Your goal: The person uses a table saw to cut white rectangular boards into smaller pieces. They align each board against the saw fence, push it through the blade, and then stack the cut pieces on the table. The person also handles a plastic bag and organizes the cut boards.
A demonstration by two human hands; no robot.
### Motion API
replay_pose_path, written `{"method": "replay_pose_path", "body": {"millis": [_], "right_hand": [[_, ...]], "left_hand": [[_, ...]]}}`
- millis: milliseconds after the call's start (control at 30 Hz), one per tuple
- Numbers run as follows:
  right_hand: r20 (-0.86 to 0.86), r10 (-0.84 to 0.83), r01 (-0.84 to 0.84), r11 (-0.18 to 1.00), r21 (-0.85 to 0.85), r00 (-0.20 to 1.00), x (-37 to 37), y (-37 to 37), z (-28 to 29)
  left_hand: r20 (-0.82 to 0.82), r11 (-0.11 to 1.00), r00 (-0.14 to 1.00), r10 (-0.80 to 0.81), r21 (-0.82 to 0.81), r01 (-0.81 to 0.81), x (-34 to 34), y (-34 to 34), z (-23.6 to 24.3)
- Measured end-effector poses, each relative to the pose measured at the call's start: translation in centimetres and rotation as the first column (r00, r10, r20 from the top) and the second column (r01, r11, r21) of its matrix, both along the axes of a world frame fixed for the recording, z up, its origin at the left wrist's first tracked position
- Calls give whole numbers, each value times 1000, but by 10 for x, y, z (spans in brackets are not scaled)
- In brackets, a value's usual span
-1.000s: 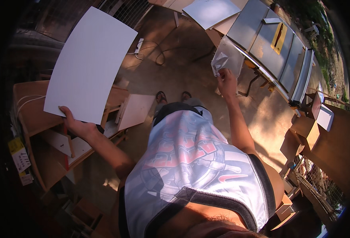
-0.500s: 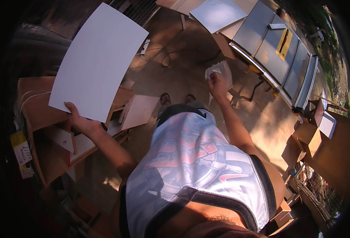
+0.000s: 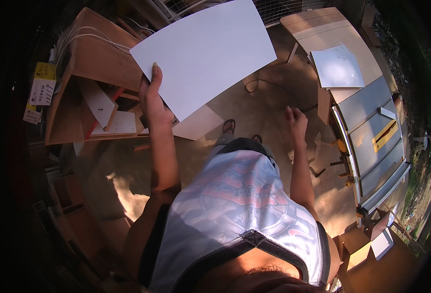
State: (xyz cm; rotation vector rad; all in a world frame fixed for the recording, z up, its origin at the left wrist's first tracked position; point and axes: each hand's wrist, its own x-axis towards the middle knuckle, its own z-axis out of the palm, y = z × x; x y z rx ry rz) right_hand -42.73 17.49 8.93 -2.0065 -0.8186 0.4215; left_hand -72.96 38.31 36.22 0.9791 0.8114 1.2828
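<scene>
A white rectangular board [image 3: 205, 53] is raised at the upper left of centre. My left hand [image 3: 153, 100] is closed on its near left corner, the thumb lying over the white face. My right hand [image 3: 296, 124] hangs over the floor to the right of my legs, with loosely curled fingers slightly apart and nothing visible in them. Just right of that hand, a pale see-through sheet [image 3: 319, 146] shows faintly low against the floor; its outline is blurred.
A brown wooden cabinet [image 3: 98, 53] stands at left, with screw boxes [image 3: 43, 84] beside it. At right is a table saw [image 3: 372, 132] with a yellow insert plate [image 3: 384, 136]. A white sheet [image 3: 337, 68] lies on the wooden table beyond it. A cable [image 3: 254, 83] crosses the floor.
The white board has swung rightward and tilted in my left hand. My right hand has let go of the clear plastic sheet it held. The view has turned, shifting the surroundings.
</scene>
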Motion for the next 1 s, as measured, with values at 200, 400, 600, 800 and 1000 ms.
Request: {"method": "replay_pose_path", "body": {"millis": [200, 400, 600, 800, 1000], "right_hand": [[-432, -60, 69, 998, 6, 900, 9, 31, 99], [-466, 206, -80, 958, 276, 861, 13, 74, 165], [-540, 440, -185, 868, 461, 718, 26, 107, 168], [-432, 594, -253, 742, 621, 679, -18, 140, 191], [-424, 541, -265, 790, 553, 726, -37, 169, 214]], "left_hand": [[79, 998, 996, -44, -51, 48, -6, 1, -13], [158, 996, 984, -83, -6, 85, -24, 3, -22], [187, 995, 981, -48, 95, 30, -43, 2, -18], [107, 965, 990, 97, 234, -120, -78, 18, -34], [104, 977, 974, 199, 60, -206, -84, 43, -24]]}}
